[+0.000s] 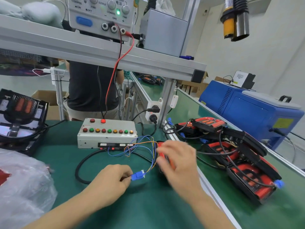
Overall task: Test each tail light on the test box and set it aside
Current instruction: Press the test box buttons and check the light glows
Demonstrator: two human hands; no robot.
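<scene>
A grey test box (107, 135) with a row of red, green and amber buttons stands on the green mat. Thin coloured wires run from its front to a blue connector (137, 176), which my left hand (110, 180) pinches at its cable end. My right hand (177, 160) is blurred and lies curled over a red and black tail light (160, 145) just right of the box; most of that light is hidden under the hand. A thick black cable (79, 169) loops across the mat in front of the box.
Several red and black tail lights (241, 162) with cables are piled on the conveyor at the right. A black tray (21, 119) leans at the left, above a plastic bag (21, 184). A power supply (100, 17) sits on the shelf overhead. Another person (89, 90) stands behind the bench.
</scene>
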